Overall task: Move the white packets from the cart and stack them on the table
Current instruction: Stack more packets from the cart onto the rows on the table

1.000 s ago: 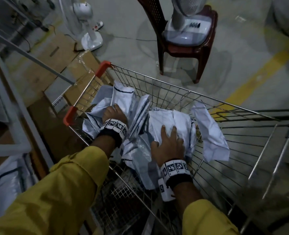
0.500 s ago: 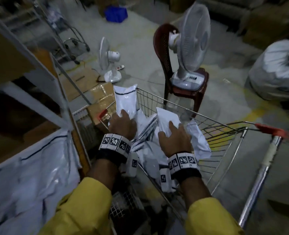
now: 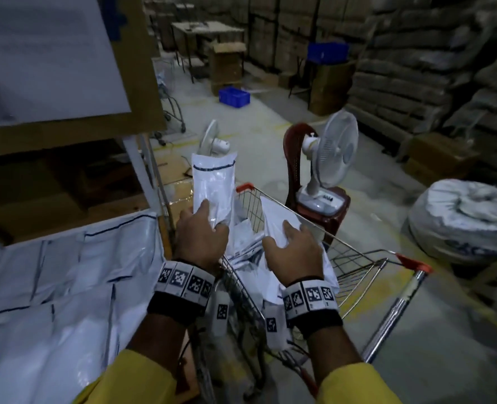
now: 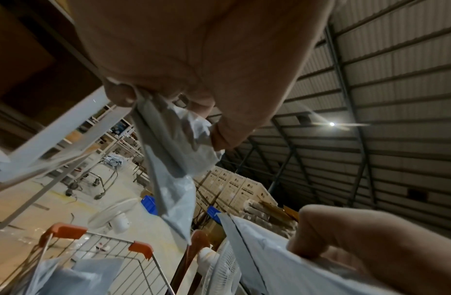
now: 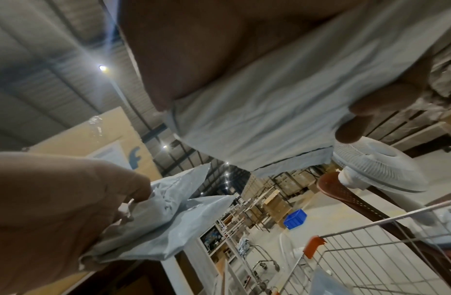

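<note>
1. The white packets [image 3: 242, 243] are bunched between my two hands, held up over the cart [image 3: 355, 259], with more of them lying loose in its wire basket below.
2. One packet [image 3: 213, 185] stands upright out of my left hand [image 3: 200, 237], its dark-lined end on top, above the cart's far left corner.
3. In the left wrist view the fingers [image 4: 220, 137] of my left hand are curled round the crumpled lower ends of the packets, thumb pinching them from the other side.
4. My right hand [image 3: 292, 252] lies over another packet [image 3: 273, 220], back of the hand up, fingers curled under its far edge and gripping it; the right wrist view shows the fingers [image 5: 365, 113] hooked over the sheet.
5. Both wrists are level and near each other, forearms reaching forward over the cart's near edge, yellow sleeves [image 3: 142, 377] pushed back from the marker bands.
6. To my left, the worktop [image 3: 52, 301] is already covered with flat white packets right up to its right edge, beside the cart.
7. Beyond the cart a white fan [image 3: 328, 158] sits on a dark red chair [image 3: 296, 158].
</note>
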